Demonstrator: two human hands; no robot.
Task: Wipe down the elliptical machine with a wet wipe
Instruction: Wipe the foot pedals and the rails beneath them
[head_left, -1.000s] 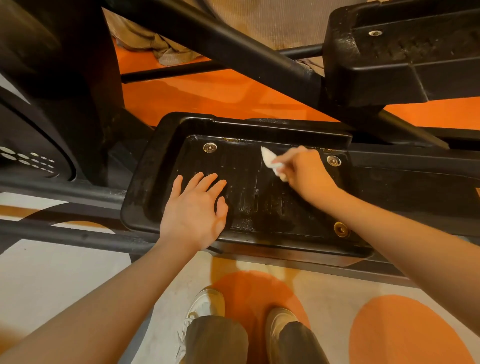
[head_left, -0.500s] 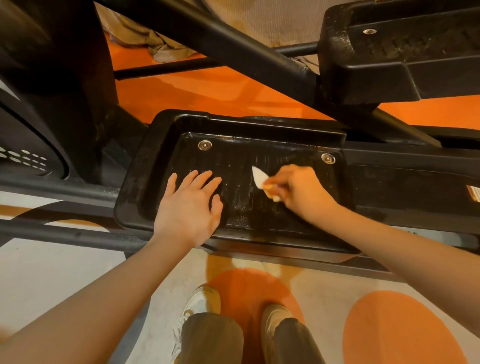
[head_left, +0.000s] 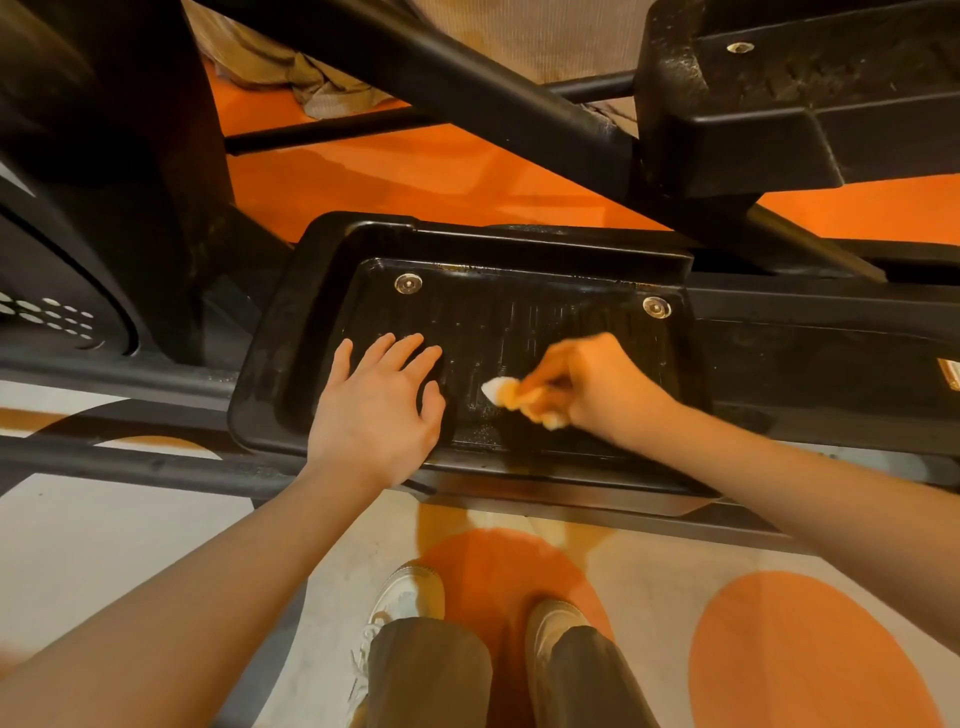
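Note:
The elliptical's near black foot pedal (head_left: 291, 332) fills the middle of the head view, ribbed inside with round metal bolts at its corners. My left hand (head_left: 379, 410) rests flat on the pedal's left half, fingers straight and spread. My right hand (head_left: 587, 389) is blurred and pinches a small white wet wipe (head_left: 496, 388) against the ribbed floor of the pedal, near its front middle. The wipe's tip pokes out to the left of my fingers.
A second black pedal (head_left: 779, 104) sits higher at the upper right, with a slanted black bar (head_left: 467, 88) crossing behind. The machine's black housing (head_left: 78, 234) stands at the left. My two shoes (head_left: 410, 597) stand on the orange-spotted floor below the pedal.
My right hand has dragged the wipe from the pedal's far right area toward me and to the left. My left hand has stayed flat in the same spot.

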